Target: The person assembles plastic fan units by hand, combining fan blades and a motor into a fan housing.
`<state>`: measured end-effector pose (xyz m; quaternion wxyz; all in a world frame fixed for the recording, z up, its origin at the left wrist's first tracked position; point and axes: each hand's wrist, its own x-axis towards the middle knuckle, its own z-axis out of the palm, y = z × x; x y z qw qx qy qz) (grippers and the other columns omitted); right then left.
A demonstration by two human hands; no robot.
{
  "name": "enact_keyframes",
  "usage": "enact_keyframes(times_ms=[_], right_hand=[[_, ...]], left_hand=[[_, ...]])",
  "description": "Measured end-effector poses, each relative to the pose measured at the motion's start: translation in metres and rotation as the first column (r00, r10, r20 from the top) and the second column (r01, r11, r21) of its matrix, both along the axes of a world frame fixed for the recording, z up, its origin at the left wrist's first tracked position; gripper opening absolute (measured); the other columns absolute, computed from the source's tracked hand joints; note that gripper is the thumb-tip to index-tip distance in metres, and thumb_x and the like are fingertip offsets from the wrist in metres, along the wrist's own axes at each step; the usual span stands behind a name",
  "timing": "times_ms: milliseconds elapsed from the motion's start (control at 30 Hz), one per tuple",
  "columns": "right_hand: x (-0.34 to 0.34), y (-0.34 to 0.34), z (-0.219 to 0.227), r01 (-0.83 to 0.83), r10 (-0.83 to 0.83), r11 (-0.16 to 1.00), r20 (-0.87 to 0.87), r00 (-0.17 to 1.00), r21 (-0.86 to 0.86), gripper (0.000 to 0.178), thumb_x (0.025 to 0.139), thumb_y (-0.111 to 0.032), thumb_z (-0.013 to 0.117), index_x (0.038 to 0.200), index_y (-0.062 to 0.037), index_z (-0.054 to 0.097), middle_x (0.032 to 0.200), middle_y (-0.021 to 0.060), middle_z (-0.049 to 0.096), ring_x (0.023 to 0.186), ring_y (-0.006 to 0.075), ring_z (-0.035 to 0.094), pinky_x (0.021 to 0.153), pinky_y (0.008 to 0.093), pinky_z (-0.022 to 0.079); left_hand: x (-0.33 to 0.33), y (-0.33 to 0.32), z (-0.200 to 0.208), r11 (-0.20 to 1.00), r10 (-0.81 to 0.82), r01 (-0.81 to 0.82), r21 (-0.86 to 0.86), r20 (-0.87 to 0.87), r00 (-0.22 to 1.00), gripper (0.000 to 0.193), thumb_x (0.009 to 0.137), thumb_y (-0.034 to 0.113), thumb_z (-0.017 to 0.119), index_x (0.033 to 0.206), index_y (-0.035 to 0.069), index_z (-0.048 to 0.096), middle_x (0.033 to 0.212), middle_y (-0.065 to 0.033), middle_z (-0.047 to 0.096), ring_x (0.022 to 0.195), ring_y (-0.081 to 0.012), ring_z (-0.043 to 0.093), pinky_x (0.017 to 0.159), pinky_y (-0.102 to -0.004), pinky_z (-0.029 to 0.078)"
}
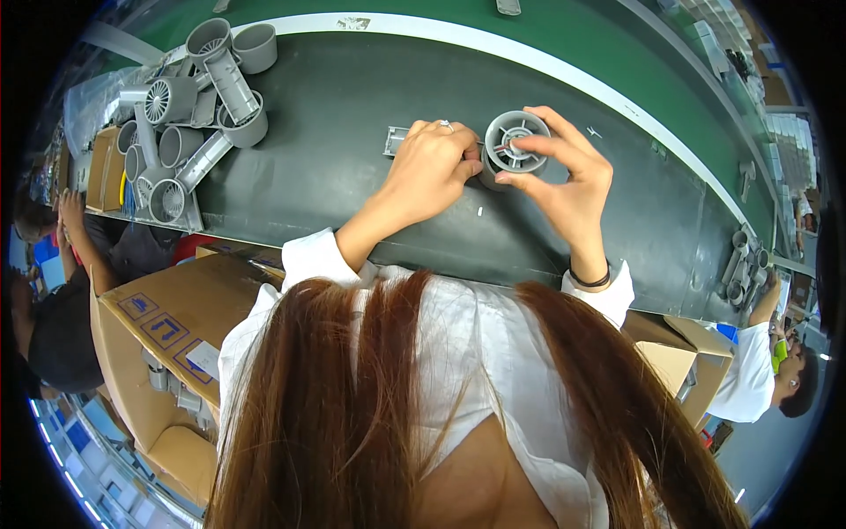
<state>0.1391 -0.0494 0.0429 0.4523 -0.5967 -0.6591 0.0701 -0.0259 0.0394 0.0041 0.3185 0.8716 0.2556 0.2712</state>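
Observation:
A grey plastic fan housing (491, 145) lies on the dark green work surface in front of me, its round spoked opening facing up. My left hand (430, 169) is closed over the handle of the housing; the squared handle end (395, 141) sticks out to the left of it. My right hand (571, 175) grips the round part at its right side, thumb at the near edge and a finger at the far rim. Another finger reaches in to the hub among the spokes. What that fingertip touches is partly hidden; a thin reddish wire seems to show there.
Several similar grey housings (179, 101) are heaped at the left end. More grey parts (742, 269) lie far right. A small white piece (480, 212) rests near my hands. Open cardboard boxes (181, 304) stand below the near edge. People work on both sides.

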Motion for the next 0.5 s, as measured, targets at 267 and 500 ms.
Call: enact_keyframes(times_ms=[267,500], right_hand=[[0.009,-0.006,0.005,-0.105,0.065,0.983,-0.251,0.966,-0.150,0.028,0.059,0.008,0.079,0.082,0.0031,0.065,0.120,0.0189,0.060,0.106,0.0243,0.061,0.090,0.0342,0.051],[0.014,-0.010,0.002,-0.196,0.141,0.968,-0.306,0.942,-0.157,0.025,0.065,0.007,0.076,0.084,0.0052,0.060,0.117,0.0222,0.061,0.106,0.0235,0.061,0.091,0.0352,0.051]], left_hand=[[-0.004,-0.001,-0.002,0.979,-0.050,0.038,-0.202,-0.056,0.997,0.009,0.077,0.011,0.065,0.078,0.002,0.062,0.080,-0.0099,0.064,0.083,-0.0288,0.060,0.076,-0.0397,0.040],[-0.002,0.001,-0.002,0.997,-0.071,0.070,-0.013,-0.104,0.992,0.012,0.079,0.015,0.064,0.079,0.003,0.064,0.080,-0.0107,0.065,0.082,-0.0297,0.061,0.074,-0.0398,0.041]])
